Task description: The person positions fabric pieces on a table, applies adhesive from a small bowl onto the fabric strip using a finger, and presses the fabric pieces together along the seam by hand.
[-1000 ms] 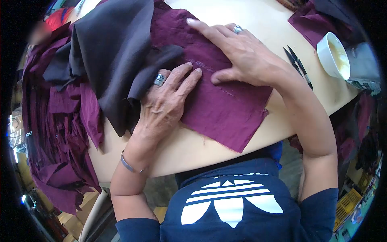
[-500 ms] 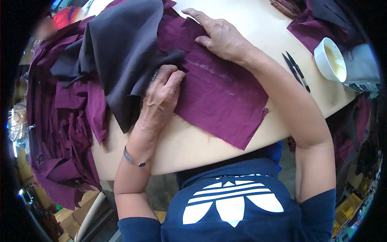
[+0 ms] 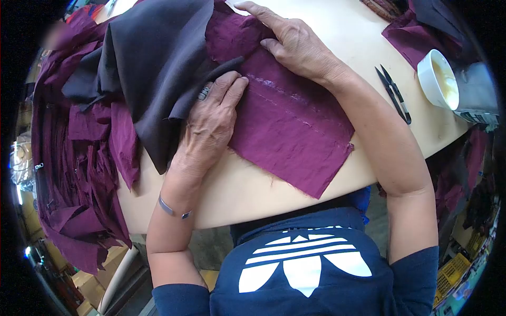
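Note:
A maroon cloth (image 3: 300, 131) lies spread on the table, with a whitish streaked line across it and a frayed lower edge. Over its left part is a dark grey cloth (image 3: 158, 63), its corner pointing down. My left hand (image 3: 213, 113), wearing a ring and a bracelet, has bent fingers closed on the grey cloth's edge where it meets the maroon one. Higher up, my right hand (image 3: 298, 47) rests on the maroon cloth's upper edge, index finger stretched out and thumb apart from it. The maroon cloth is bunched between the two hands.
Black thread snips (image 3: 394, 95) lie right of my right forearm. Beyond them stand a white bowl (image 3: 436, 79) with pale paste and a clear container (image 3: 477, 89). More maroon cloth (image 3: 79, 158) is heaped along the left edge; further pieces (image 3: 416, 42) lie top right.
My left hand has shifted slightly up, and the grey cloth's edge beside it is now folded into a roll. The maroon cloth near my right hand has bunched up.

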`<state>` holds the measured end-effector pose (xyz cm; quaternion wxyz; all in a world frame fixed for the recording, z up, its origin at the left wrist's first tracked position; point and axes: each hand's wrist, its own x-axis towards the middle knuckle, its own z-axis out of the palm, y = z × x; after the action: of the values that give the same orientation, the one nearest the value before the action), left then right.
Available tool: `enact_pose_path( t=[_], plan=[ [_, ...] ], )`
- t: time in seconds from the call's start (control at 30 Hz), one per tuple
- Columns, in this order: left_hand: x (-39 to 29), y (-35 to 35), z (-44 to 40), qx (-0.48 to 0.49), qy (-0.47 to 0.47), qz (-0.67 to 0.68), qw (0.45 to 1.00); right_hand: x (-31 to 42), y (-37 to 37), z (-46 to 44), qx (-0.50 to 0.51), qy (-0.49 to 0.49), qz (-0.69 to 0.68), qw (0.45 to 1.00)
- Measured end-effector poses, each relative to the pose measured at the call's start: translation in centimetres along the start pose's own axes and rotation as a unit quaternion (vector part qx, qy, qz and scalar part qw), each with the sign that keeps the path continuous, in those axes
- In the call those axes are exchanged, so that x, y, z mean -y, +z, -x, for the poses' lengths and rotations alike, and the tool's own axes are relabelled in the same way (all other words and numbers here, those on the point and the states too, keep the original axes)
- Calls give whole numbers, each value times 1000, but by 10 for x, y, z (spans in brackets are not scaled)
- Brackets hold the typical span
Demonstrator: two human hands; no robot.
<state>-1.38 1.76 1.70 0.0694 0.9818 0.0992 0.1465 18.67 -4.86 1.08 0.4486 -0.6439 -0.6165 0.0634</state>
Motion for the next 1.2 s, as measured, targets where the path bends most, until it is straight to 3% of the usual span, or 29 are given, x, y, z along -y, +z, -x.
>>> enact_pose_path(
  t=[0.17, 0.27, 0.37, 0.5, 0.57, 0.77, 0.9, 1.2],
  plan=[
    [3, 0, 2, -14, 34, -3, 999, -8, 7, 0, -37, -71, 8, 997],
    [4, 0, 2, -16, 48, -1, 999, -5, 6, 3, -37, -57, 63, 996],
    [5, -2, -1, -19, 44, 28, 998, 11, 0, 9, -156, -160, 155, 962],
    [9, -3, -1, -70, -23, 121, 990, 33, 16, 39, -1, -18, -95, 995],
    [12, -4, -4, -113, -47, 148, 981, 28, 22, 45, 7, -40, -58, 998],
    [19, -11, -12, -152, -45, -49, 986, 37, 16, 54, 73, -140, 105, 982],
    [35, -10, -17, -174, -14, -87, 981, 33, 20, 55, 63, -237, 221, 944],
    [52, -3, -21, -140, 7, -83, 987, 36, 21, 48, 88, -210, 202, 953]
  ],
)
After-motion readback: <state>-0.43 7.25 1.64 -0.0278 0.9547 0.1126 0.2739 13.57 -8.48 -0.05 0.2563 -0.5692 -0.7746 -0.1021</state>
